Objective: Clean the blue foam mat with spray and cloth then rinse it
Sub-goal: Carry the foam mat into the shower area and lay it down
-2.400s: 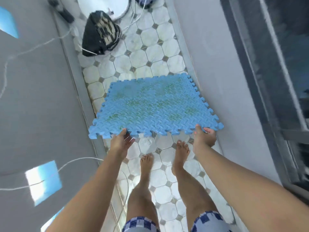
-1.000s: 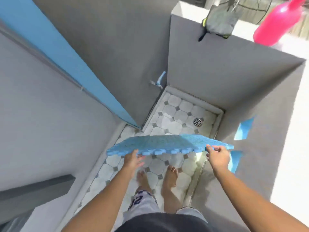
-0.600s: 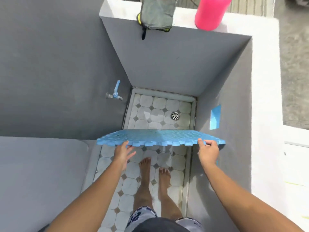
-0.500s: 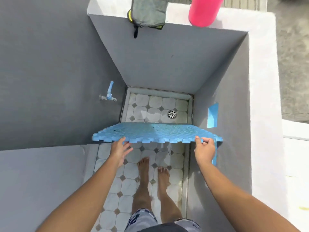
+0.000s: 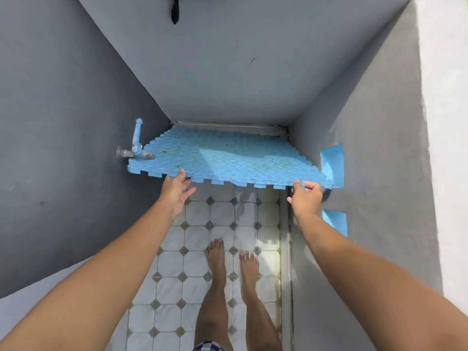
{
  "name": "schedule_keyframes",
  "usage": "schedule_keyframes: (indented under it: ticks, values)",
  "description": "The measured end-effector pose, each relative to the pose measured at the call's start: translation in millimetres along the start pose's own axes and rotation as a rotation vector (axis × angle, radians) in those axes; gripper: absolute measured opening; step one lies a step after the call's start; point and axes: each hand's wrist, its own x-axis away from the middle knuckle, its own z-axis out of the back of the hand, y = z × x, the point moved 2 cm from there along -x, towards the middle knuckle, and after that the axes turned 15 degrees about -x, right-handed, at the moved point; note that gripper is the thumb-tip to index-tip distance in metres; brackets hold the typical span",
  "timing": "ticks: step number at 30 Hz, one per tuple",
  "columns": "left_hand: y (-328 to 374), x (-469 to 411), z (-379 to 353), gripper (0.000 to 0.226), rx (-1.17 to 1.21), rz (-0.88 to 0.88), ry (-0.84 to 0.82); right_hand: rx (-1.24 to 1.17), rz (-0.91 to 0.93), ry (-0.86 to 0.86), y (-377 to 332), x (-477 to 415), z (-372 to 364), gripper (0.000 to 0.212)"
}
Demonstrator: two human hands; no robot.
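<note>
In the narrow grey-walled wash bay, above the tiled floor (image 5: 197, 269), the blue foam mat (image 5: 228, 158) was held roughly level by its near toothed edge, its far edge reaching the foot of the back wall (image 5: 228, 72). The left hand (image 5: 174, 195) was placed under that near edge, thumb on top and fingers spread loosely beneath, so that the mat was supported more than gripped. The right hand (image 5: 305, 198) was closed around the near right corner, fingers curled over the top and pinching the foam. The mat's left corner lay just beside the blue tap (image 5: 136, 145) on the left wall, and whether it touched the spout could not be told. The patterned face, marked with dark and greenish specks, was turned upward.

The step in hand was judged to be the setting down of the mat in the bay, ready for spraying. It would be done well if the far edge were lowered first and the near edge let down after, with the soiled face kept up and the left corner eased clear of the tap so that the soft foam was not bent or snagged. A firmer hold by the left hand would be advised until the mat rested flat.

The mat looked close to square, so a long axis could hardly be named; its sides ran parallel with the walls, and it tilted slightly down toward the back wall
</note>
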Motion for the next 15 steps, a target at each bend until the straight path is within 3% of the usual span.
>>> schedule_keyframes:
  ticks: [10,13,15]
  values:
    - [-4.0,-60.7,-7.2,0.054,-0.088,0.083,-0.037,0.119,0.002,-0.060,12.6,-60.8,-33.0,0.017]
    - [-12.1,-60.3,-4.4,0.054,-0.263,0.127,-0.076,0.100,-0.048,-0.052,27.7,-59.0,-30.3,0.018]
    - [-23.8,-55.4,-0.4,0.059,-0.461,0.170,-0.098,0.122,-0.113,-0.049,38.4,-53.6,-22.5,0.031]
